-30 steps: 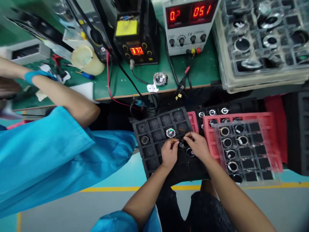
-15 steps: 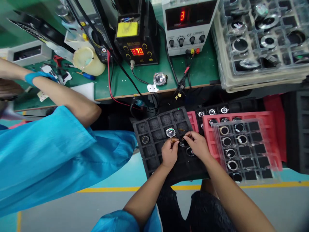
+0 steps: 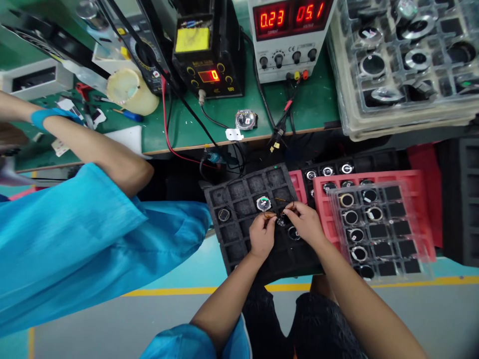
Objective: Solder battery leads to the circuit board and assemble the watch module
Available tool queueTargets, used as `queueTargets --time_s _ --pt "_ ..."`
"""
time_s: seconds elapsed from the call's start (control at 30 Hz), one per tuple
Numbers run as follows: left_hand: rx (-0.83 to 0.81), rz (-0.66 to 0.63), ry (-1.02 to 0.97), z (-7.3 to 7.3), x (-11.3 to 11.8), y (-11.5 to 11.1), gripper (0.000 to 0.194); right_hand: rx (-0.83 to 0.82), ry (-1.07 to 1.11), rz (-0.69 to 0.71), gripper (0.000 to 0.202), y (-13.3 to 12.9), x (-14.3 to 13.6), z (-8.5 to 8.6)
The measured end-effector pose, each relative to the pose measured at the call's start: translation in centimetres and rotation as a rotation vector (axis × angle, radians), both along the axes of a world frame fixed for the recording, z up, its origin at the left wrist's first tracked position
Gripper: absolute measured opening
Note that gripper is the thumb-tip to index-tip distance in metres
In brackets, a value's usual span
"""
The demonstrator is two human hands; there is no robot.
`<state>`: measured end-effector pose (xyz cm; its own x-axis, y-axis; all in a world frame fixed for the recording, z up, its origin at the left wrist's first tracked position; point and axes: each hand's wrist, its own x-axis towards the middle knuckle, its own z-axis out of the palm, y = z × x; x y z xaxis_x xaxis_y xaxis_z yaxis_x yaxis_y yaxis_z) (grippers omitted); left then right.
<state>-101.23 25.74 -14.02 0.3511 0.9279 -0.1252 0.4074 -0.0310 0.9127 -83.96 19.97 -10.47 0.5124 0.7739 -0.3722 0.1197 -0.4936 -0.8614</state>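
A black foam tray (image 3: 239,234) with square pockets rests on my lap. My left hand (image 3: 262,234) and my right hand (image 3: 306,223) meet over it, pinching a small round part (image 3: 281,220) and thin wires between the fingertips. Just above my fingers a lit round display (image 3: 264,203) sits in a pocket. Another round part (image 3: 224,215) lies in a pocket at the tray's left. A third round part (image 3: 294,233) shows below my right hand.
A clear tray (image 3: 377,229) of round parts lies on red trays (image 3: 422,179) at my right. The green bench (image 3: 318,107) holds a power supply (image 3: 290,35), a soldering station (image 3: 205,50) and stacked part trays (image 3: 404,65). A person in a blue sleeve (image 3: 75,244) works at my left.
My hands stay pinched over the tray, almost unmoved. The power supply readout flickered and now reads 0.23 and 05.1. The view has shifted slightly.
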Motion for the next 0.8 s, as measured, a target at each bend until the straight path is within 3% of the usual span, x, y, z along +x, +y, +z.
queueTargets --time_s 0.8 --pt "0.042 -0.021 -0.034 0.0 -0.01 0.05 0.018 0.025 0.033 -0.008 0.021 -0.05 0.06 -0.25"
